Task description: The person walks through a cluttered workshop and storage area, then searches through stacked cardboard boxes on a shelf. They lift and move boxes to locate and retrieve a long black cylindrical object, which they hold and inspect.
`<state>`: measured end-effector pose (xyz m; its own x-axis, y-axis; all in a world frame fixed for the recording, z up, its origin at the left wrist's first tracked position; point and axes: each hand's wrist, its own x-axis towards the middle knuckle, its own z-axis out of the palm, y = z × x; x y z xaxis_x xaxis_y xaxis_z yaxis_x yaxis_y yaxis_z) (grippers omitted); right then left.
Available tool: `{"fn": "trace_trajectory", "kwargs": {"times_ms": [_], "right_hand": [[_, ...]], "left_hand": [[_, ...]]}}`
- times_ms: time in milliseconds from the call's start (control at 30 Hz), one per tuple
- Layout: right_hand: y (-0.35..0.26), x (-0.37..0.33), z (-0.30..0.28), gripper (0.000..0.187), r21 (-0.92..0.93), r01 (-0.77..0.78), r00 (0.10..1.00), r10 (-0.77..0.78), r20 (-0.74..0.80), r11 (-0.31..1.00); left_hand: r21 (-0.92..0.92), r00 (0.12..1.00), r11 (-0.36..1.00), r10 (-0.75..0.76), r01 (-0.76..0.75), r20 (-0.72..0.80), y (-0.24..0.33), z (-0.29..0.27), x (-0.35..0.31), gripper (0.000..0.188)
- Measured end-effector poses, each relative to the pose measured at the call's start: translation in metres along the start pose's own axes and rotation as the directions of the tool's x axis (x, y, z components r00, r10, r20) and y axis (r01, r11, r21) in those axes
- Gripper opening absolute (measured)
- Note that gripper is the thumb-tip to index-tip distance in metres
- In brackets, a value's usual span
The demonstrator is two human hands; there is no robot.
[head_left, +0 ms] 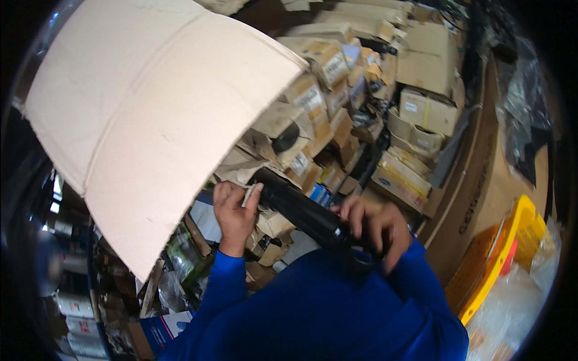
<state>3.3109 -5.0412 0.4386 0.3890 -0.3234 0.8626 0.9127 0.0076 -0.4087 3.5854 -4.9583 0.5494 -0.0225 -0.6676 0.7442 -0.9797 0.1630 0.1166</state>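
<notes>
A long black cylindrical part [301, 210], shaped like a shock absorber, slants down to the right in front of my body. Its lower end has a dark ring [360, 260], blurred. The upper end meets crumpled brown wrapping [244, 161]. My left hand [235, 213] is beside that upper end, thumb and fingers pinched on a thin pale strip [248, 194] that may be part of the wrapping. At the lower end, the curled fingers of my right hand [379, 228] are on the part, somewhat smeared by motion. A big pale cardboard sheet or flap [150, 102] looms over the upper left.
Cardboard boxes [319, 60] are stacked ahead, some torn. More cartons [427, 111] stand to the right, near a long cardboard panel [481, 198]. A yellow plastic crate [515, 240] holds clear plastic wrap. White containers [78, 307] line the lower left.
</notes>
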Motion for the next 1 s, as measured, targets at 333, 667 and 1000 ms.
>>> {"fn": "trace_trajectory", "kwargs": {"times_ms": [333, 667, 1000], "right_hand": [[0.032, -0.003, 0.027, 0.09, 0.569, -0.264, 0.734, 0.545, -0.406, 0.779], [-0.014, 0.013, 0.02, 0.102, 0.203, -0.674, 0.657, 0.702, -0.276, 0.71], [-0.068, 0.017, 0.085, 0.084, -0.535, -0.758, 0.646, 0.54, -0.539, 0.373]], "left_hand": [[-0.04, 1.0, 0.999, -0.015, 0.016, 0.022, -0.011, 0.003, -0.013, 0.027], [-0.189, 0.999, 0.982, -0.012, 0.006, -0.03, -0.011, 0.012, -0.02, 0.028], [-0.331, 0.992, 0.94, -0.049, 0.085, 0.115, -0.028, -0.004, -0.017, 0.02]]}}
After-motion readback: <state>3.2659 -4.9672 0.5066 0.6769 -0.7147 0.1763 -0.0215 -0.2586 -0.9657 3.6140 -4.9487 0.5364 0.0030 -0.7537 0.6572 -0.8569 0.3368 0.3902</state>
